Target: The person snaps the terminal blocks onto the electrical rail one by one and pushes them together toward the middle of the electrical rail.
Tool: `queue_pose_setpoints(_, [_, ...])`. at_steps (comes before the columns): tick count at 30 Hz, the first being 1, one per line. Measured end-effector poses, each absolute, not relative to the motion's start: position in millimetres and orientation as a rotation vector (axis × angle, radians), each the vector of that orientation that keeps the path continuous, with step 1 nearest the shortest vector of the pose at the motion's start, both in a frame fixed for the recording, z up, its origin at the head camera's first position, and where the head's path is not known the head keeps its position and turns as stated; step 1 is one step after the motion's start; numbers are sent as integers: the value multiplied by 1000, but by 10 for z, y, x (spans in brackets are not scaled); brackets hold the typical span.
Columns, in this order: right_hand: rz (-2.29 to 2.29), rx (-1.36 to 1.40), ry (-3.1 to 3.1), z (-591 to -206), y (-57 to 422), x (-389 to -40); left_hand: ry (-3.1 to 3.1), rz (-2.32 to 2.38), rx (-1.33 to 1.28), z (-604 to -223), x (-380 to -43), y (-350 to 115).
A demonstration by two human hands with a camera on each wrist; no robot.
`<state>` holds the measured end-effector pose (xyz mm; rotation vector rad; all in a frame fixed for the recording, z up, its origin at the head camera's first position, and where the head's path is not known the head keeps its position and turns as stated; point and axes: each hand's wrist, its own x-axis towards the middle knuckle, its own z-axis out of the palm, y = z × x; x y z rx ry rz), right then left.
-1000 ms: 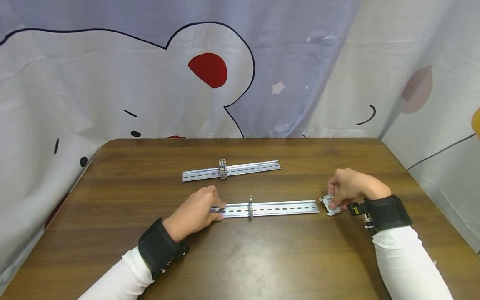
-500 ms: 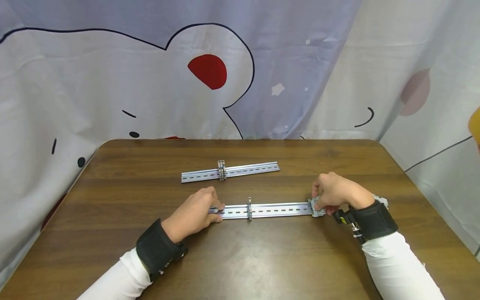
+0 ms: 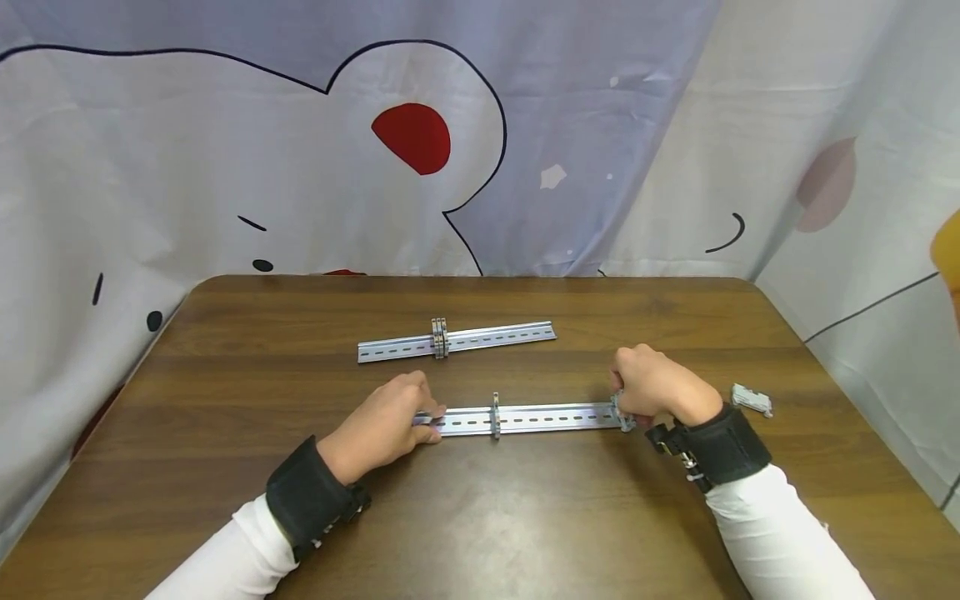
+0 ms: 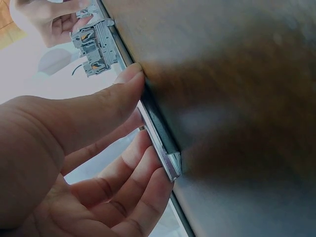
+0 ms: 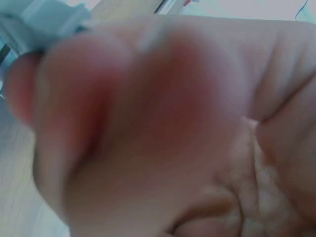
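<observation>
A slotted metal DIN rail [image 3: 555,417] lies across the table, one grey terminal block [image 3: 496,416] standing upright on it left of the middle. My left hand [image 3: 382,425] pinches the rail's left end, thumb on the near edge and fingers on the far one. In the left wrist view the block [image 4: 95,49] on the rail shows beyond my thumb. At the rail's right end my right hand [image 3: 660,387] pinches another grey terminal block [image 3: 622,414], mostly hidden by the fingers. Whether that block is seated on the rail I cannot tell. The right wrist view is blurred.
Farther back lies a second DIN rail [image 3: 502,336] with several terminal blocks [image 3: 439,338] side by side. A loose grey terminal block [image 3: 752,400] lies on the wooden table [image 3: 480,517] right of my right hand. A printed curtain [image 3: 300,167] hangs behind the table.
My right hand has carried its terminal block left onto the rail's right end and tilted it more upright. The loose block at the right has come into view. My left hand keeps its hold.
</observation>
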<state>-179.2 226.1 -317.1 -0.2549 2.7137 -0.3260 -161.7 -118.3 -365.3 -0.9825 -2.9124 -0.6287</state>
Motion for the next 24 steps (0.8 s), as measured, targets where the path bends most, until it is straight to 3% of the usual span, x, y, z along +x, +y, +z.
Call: queue_pose_setpoints(24, [-272,-257,2658,-3162,2257,-1796,-2928,-628,-972,-3654,-1603,-1168])
